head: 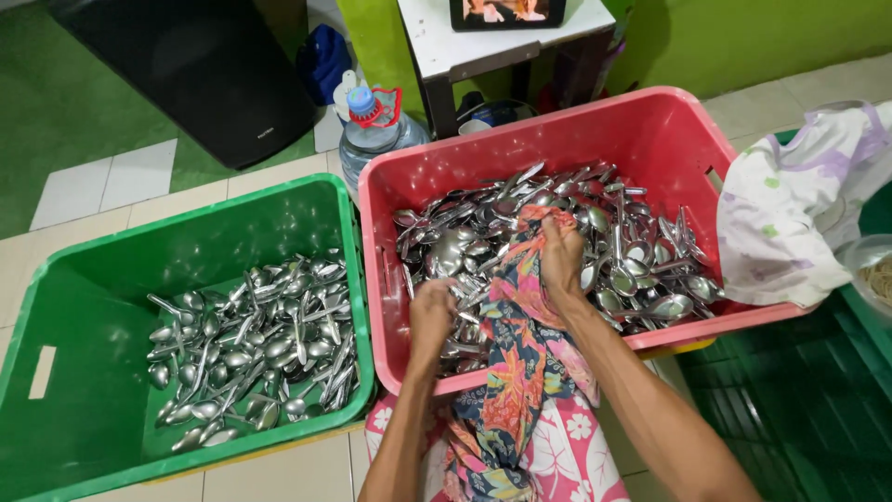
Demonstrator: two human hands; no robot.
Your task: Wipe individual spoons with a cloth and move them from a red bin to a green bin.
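— How much of the hands can you see from where you stand?

— Not all. The left hand (431, 314) is knuckles-up at the near edge of the red crate (650, 130), fingers dug down among the spoons (641, 270), so I cannot tell whether they are together or apart. The right hand (561, 260), centre of the frame, has its fingers clamped on the patterned cloth (516, 363); whether a spoon sits inside that fold is hidden.

— And the cloth?

— It runs from the spoon heap in the red crate down over the near rim toward the lap, bottom centre, where the frame cuts it off.

— Counts?

— Two crates: the red one at centre right and a green crate (56, 307) at the left, with its own thinner layer of spoons (255, 349). Both lots are too tangled to count. One water bottle (372, 130) stands behind them, partly blocked by the red rim. One pale printed cloth (799, 204) hangs at the right edge, over something I can't make out. One small white table (437, 42), its top cropped.
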